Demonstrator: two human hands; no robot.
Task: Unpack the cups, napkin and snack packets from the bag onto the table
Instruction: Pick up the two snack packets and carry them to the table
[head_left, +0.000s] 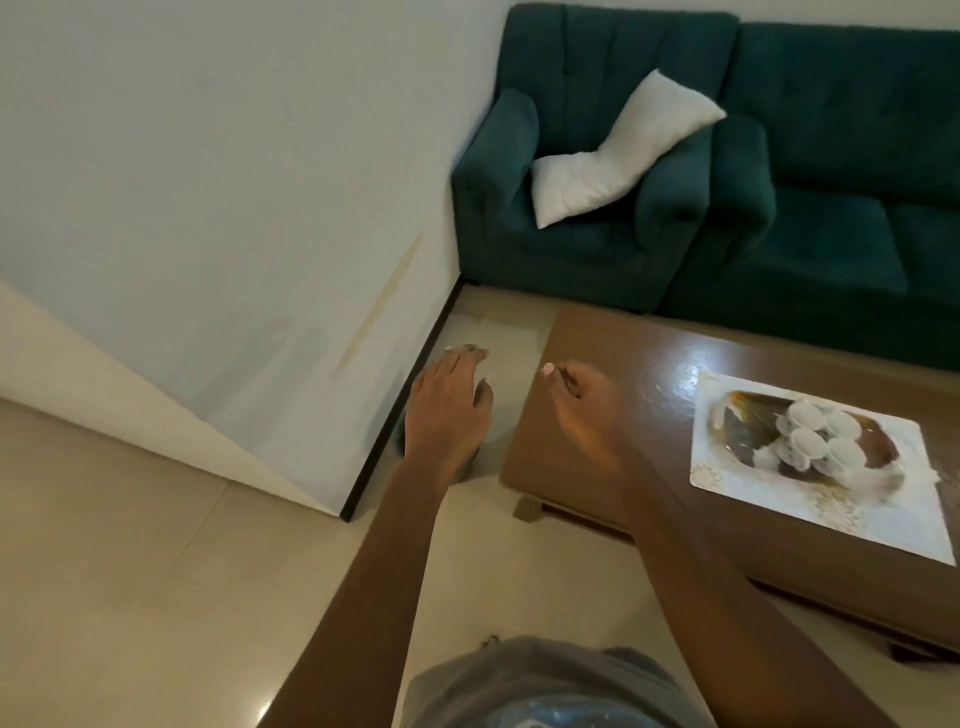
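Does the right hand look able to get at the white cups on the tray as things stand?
Probably yes. The right hand hovers empty over the near end of the table, and the bare tabletop between it and the cups on the tray holds nothing in the way.

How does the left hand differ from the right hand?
The left hand is spread flat, palm down, over the floor; the right hand is loosely curled above the table corner. The left hand is closer to the wall. Both hold nothing.

four cups (818, 434), one pillow (618, 156), two hands (447, 410)
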